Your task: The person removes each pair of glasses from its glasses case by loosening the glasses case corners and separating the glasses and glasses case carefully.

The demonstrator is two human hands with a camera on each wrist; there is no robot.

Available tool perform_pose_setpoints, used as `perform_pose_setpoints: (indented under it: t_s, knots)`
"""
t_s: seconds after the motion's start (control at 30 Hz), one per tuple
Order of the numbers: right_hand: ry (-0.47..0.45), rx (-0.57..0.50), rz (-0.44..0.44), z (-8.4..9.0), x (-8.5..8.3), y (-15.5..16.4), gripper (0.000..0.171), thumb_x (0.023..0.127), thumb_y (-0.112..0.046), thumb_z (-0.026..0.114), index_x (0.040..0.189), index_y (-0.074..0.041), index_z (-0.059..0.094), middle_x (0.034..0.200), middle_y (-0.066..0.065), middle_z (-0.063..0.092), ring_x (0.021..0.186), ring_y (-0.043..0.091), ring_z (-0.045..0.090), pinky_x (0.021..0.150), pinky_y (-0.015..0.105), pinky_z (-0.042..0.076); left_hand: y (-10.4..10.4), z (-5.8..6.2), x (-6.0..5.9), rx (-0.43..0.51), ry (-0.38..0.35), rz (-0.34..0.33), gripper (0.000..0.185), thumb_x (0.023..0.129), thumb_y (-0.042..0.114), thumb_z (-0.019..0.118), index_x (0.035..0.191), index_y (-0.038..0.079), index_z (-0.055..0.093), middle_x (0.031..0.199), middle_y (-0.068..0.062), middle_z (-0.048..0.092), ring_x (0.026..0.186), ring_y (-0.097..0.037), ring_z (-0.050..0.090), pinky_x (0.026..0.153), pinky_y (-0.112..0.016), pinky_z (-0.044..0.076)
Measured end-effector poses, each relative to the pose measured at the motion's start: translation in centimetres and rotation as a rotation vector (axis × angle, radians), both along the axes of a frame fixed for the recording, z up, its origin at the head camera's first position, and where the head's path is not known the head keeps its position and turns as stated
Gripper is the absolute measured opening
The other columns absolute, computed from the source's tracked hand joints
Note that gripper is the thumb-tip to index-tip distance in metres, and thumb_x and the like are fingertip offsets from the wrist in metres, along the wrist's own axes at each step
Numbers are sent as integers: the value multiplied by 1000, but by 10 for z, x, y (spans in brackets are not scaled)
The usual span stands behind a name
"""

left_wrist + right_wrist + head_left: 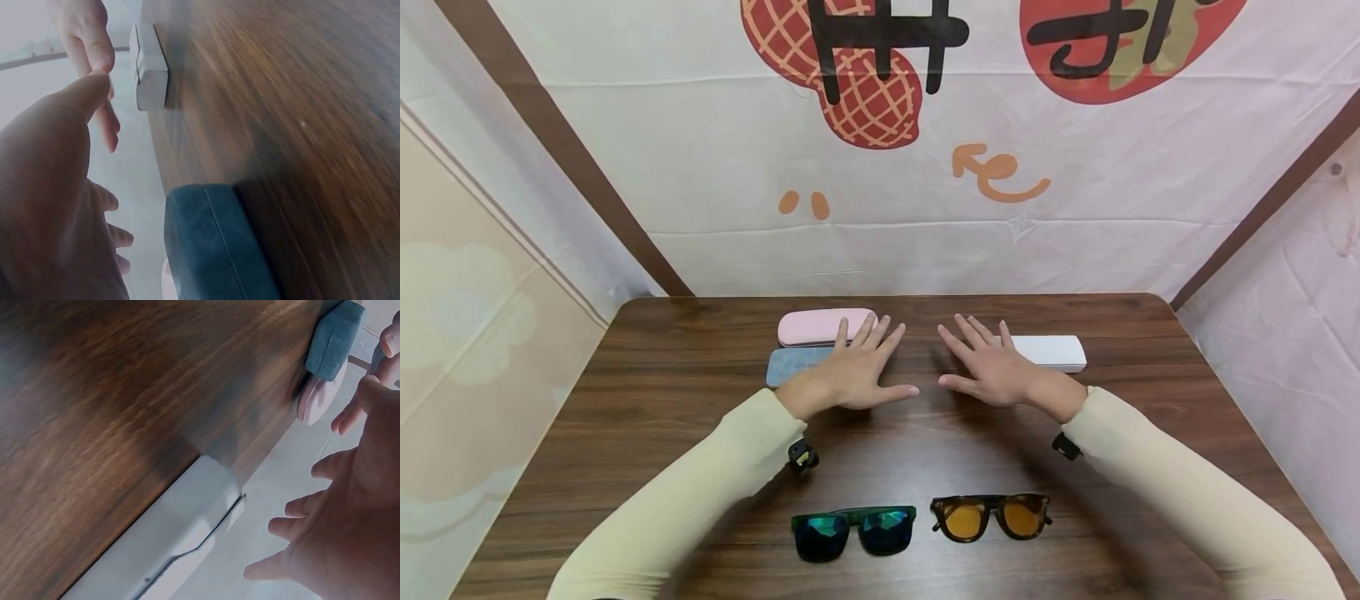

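- Both hands spread, fingers straight, holding nothing: left hand (853, 372) over the near ends of the blue case (796, 365) and pink case (824, 326); right hand (992, 365) just left of the white case (1051, 352).
- Risk, as I judge it: a sweep could knock a case off the table's (625, 392) far edge.
- Hidden: blue case mostly under the left hand; I cannot tell whether the palms touch the wood.
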State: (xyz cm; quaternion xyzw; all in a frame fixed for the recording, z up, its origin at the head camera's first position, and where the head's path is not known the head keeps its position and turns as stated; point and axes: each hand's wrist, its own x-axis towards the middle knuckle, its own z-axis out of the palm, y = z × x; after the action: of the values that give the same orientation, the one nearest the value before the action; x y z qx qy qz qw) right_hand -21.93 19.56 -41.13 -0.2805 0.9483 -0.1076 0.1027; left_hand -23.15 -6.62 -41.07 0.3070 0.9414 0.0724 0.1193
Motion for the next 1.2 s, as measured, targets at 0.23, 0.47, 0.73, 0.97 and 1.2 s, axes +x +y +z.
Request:
perform_pose_setpoints:
  t_s: [0.23,0.47,0.73,0.97,1.2]
  knots:
    - [-17,-13,-29,-2,3,12,80,104,-51,50,164,-10,16,167,24,6,152,47,9,113,75,2,13,-1,-3,18,-19,-3,100,95,73,47,165,16,4,170,-15,3,155,-31,-9,117,-64,-9]
    - [-2,-10,-50,0,4,23,82,104,-55,49,163,-7,18,166,26,8,152,48,11,112,75,3,24,-2,-5,16,-24,-9,101,94,75,46,165,15,6,170,-15,4,155,-30,-10,118,-61,-10]
    - [-48,-13,-94,4,5,34,81,104,-50,50,163,-6,16,167,26,4,152,48,7,112,74,-2,39,-3,-7,17,-17,-32,101,94,74,45,165,13,8,170,-15,4,155,-31,-8,119,-61,-8]
    - [-61,-9,-116,2,5,44,82,105,-53,48,163,-7,15,167,26,3,152,48,6,112,74,-2,54,-1,-9,26,-21,-41,100,95,74,45,165,13,8,170,-14,5,156,-31,-6,120,-59,-6]
    - [-79,-14,-149,3,6,55,81,105,-51,49,163,-6,14,167,27,1,151,49,4,112,74,-6,65,0,-11,32,-26,-56,100,95,75,43,165,12,7,170,-14,5,156,-30,-4,121,-57,-3]
